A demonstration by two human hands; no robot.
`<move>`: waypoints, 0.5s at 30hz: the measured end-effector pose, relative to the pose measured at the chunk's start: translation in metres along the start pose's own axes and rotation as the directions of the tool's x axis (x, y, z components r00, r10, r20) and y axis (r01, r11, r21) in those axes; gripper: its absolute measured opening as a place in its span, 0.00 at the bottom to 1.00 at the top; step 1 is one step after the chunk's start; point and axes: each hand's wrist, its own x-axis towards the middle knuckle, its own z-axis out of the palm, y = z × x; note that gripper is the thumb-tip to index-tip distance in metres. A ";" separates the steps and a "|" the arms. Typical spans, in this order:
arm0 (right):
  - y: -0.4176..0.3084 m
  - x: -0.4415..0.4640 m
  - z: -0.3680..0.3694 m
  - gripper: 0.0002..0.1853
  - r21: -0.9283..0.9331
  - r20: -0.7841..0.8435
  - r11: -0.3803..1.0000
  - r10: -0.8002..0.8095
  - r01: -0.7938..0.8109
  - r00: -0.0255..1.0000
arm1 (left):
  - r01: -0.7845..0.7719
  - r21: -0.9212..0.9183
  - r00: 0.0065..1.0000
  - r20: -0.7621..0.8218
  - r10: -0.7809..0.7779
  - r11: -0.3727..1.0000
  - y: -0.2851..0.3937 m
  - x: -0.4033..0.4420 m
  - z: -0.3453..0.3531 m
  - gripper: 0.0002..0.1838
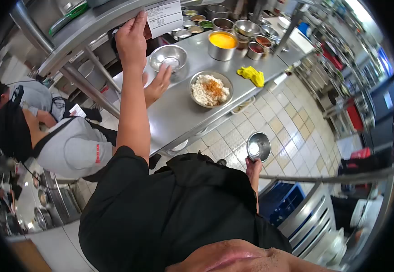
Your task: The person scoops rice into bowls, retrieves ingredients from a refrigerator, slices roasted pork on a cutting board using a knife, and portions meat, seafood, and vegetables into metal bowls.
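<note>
My left hand (131, 41) is raised to the overhead shelf, its fingers closed on the edge of a white printed order ticket (164, 19). Low on the right, my right hand (253, 167) grips the rim of a metal bowl (258, 147), tilted over the floor beside the counter. On the steel counter (178, 118) sits a metal bowl of white, lumpy food with orange-brown seasoning (210, 89). Behind it stands another metal bowl (169, 58) with nothing visible inside. A co-worker's open hand (157, 86) is near that bowl, partly behind my left arm.
A pot of yellow-orange liquid (222, 45) and a yellow cloth (251, 76) are on the counter. Small ingredient containers (197, 25) line its back. Two co-workers in grey shirts (74, 147) stand at left. The overhead shelf (97, 27) crosses the upper left; a blue crate (283, 204) is at lower right.
</note>
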 end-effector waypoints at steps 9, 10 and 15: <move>-0.093 0.128 0.082 0.13 -0.226 0.197 0.971 0.129 -0.083 0.972 | -0.102 0.261 0.952 -0.254 0.170 0.960 -0.012 -0.009 0.026 0.11; -0.105 0.135 0.095 0.13 -0.245 0.179 0.966 0.127 -0.081 0.976 | -0.128 0.268 0.938 -0.278 0.204 0.955 -0.017 -0.007 0.030 0.12; -0.141 0.177 0.145 0.14 -0.295 0.226 0.952 0.150 -0.079 0.963 | -0.157 0.229 0.910 -0.344 0.231 0.961 -0.027 -0.007 0.061 0.11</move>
